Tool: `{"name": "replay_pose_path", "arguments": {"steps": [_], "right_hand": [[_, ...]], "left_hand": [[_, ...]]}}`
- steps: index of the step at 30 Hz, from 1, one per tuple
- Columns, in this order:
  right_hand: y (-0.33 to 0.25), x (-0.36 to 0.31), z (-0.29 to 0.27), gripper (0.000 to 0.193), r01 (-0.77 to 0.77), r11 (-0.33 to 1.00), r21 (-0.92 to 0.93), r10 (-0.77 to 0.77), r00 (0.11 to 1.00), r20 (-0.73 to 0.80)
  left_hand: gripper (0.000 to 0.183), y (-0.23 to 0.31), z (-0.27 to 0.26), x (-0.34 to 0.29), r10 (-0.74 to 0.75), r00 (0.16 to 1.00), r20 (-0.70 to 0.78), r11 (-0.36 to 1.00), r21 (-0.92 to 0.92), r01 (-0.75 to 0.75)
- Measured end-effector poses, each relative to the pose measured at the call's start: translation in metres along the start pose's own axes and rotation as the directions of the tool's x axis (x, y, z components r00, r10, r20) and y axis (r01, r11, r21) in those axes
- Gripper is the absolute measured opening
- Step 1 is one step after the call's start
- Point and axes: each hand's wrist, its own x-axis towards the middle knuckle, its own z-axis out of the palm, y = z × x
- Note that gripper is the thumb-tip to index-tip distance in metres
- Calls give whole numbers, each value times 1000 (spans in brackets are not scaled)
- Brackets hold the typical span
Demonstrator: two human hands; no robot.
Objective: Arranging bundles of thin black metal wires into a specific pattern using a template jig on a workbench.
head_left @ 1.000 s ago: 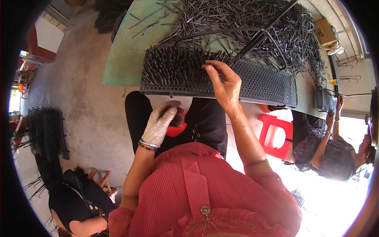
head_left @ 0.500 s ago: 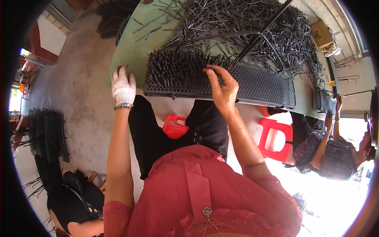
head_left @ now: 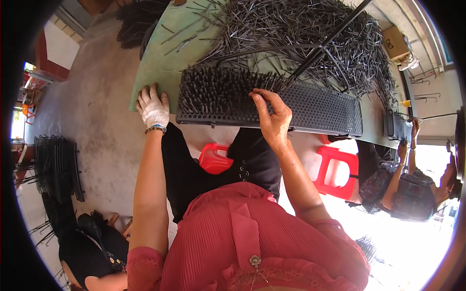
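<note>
A long black perforated panel (head_left: pixel 320 107) lies along the near edge of the green table. Thin black sticks (head_left: pixel 208 92) stand upright, packed in the holes of its left part; the right part shows bare holes. My right hand (head_left: pixel 275 114), ungloved, is pinched over the panel where the standing sticks end, a dark stick end showing at its fingertips. My left hand (head_left: pixel 153 107), in a white glove with bare fingers, lies with fingers spread on the table's edge, left of the panel and apart from it.
A large heap of loose black sticks (head_left: pixel 291 24) covers the table (head_left: pixel 160 58) behind the panel. A black metal frame (head_left: pixel 318 48) rises over it. Red stools (head_left: pixel 335 172) stand below. A co-worker (head_left: pixel 412 194) works at the right; another person (head_left: pixel 87 247) is lower left, near stacked black racks (head_left: pixel 56 165).
My left hand has shifted a little right and settled with its fingers more spread on the table's edge. My right hand has come slightly lower, still pinched.
</note>
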Motion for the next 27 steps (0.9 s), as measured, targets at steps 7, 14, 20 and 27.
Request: {"name": "replay_pose_path", "arguments": {"steps": [7,14,20,27], "right_hand": [[4,0,5,15,98,995,-23,-99,995,-23],[2,0,6,20,237,962,-135,-234,971,35],[0,-2,3,24,377,903,-208,-377,925,38],[30,-5,-76,21,138,912,-387,-235,947,-217]], "left_hand": [[45,-2,1,3,4,1000,-9,1000,11,-4],[45,-3,1,3,-3,1000,11,1000,7,3],[44,-3,1,4,-30,999,41,1000,-3,30],[45,-3,3,9,-6,997,81,1000,-5,7]]}}
